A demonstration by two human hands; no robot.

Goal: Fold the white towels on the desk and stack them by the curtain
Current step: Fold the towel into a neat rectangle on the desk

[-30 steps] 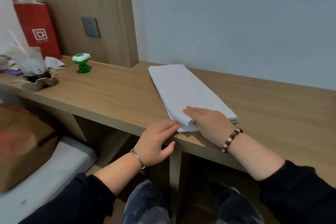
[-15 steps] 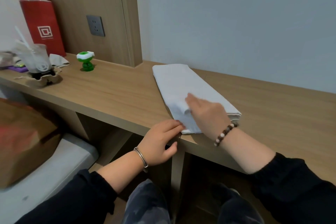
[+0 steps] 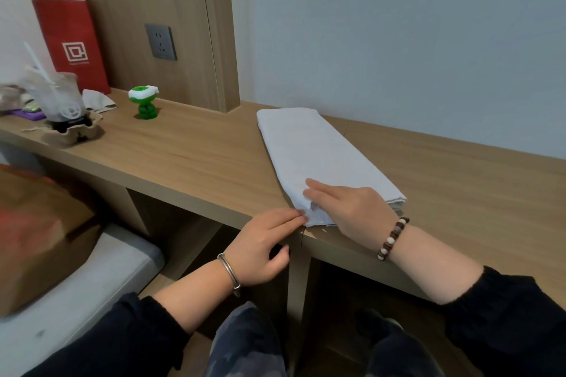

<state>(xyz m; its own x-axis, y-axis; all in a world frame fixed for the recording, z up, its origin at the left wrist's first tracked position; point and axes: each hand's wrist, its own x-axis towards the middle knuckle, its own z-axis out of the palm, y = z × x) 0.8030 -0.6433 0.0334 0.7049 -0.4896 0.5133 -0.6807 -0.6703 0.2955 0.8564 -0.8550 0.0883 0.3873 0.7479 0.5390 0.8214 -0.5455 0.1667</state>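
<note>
the white towel [image 3: 318, 150] lies on the tabletop [image 3: 190, 156] as a long, narrow folded strip. its long axis runs away from the person: the near end sits right at the front edge of the tabletop, and the far end points toward the wall, leaning a little left. the right hand [image 3: 352, 208] rests on the near end with its fingers straight and laid across the cloth. it grasps nothing that shows, and its thumb is hidden. the left hand [image 3: 260, 245] is released too, its straight fingertips [image 3: 298, 217] touching the near left corner and its thumb hanging below the edge.

the risk sits at that near end. a small pucker stands up beside the right hand's fingers, and the layers at the near right corner look stepped, not flush. folding the strip over now would likely lock in a crooked edge. with the end so close to the drop, a pull toward the body could also drag it off the tabletop.
</note>
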